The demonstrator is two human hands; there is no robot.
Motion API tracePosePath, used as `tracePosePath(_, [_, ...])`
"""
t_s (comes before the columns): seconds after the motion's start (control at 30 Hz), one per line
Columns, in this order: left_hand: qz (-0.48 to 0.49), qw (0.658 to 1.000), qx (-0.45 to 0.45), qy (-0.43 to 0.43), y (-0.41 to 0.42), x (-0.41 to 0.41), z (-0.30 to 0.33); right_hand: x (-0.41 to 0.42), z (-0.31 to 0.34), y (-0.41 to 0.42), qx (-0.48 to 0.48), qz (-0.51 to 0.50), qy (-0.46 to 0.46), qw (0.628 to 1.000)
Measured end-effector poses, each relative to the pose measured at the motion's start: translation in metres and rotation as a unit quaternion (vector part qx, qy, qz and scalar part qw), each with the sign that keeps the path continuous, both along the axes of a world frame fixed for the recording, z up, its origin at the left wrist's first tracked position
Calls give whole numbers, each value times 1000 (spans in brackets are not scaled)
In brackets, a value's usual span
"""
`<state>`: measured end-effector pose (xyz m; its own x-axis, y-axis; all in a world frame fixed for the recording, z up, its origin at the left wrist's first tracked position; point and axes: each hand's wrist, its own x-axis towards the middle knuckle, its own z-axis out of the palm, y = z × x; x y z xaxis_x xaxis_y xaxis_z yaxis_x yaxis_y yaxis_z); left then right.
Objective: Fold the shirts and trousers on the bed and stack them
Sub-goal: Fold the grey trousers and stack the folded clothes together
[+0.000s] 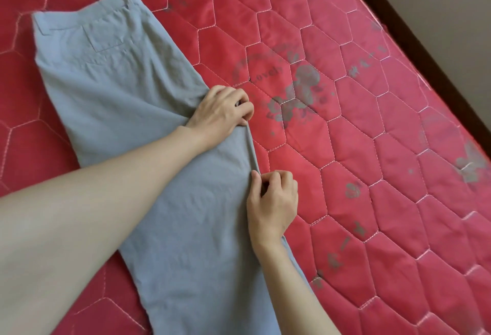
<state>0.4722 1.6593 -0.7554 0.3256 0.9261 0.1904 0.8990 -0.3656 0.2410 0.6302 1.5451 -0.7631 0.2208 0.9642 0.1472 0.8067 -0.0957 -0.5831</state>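
Grey trousers lie flat on the red quilted bed, folded lengthwise with one leg over the other. The waistband and a back pocket are at the upper left, and the legs run down toward the bottom edge of the view. My left hand grips the right-hand edge of the trousers near the crotch, fingers curled over the cloth. My right hand pinches the same edge a little lower, thumb and fingers closed on the seam. No shirts are in view.
The red mattress cover with hexagon stitching and grey printed patterns spreads wide to the right of the trousers. A dark wooden bed frame and a pale wall run along the upper right.
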Motion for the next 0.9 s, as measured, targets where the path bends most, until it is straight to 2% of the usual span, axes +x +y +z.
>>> tracePosePath(0.13, [121,993,-7,9,-23,10,7,-1,-3,0,31,9,-26,999])
tracePosePath(0.27, [265,964,9,14,-119,27,4,1,-1,0,2,19,-18,1000])
tracePosePath(0.4, [346,933,-80,54,-230,52,-11,14,3,-5,-37,95,-25,994])
tracePosePath(0.47, [401,908,-115,41,-269,68,-10,32,7,-18,-64,153,-16,986])
tracePosePath(0.6, [514,845,-144,-45,-318,106,1,81,15,-69,-63,249,-40,966])
tracePosePath(0.7, [591,783,-155,-117,-342,129,10,119,19,-103,-64,289,-38,954])
tracePosePath(0.83, [617,749,-115,-214,-359,149,27,151,25,-124,-173,309,24,935])
tracePosePath(0.9, [630,714,-130,-277,-359,146,38,162,33,-128,-226,313,68,920])
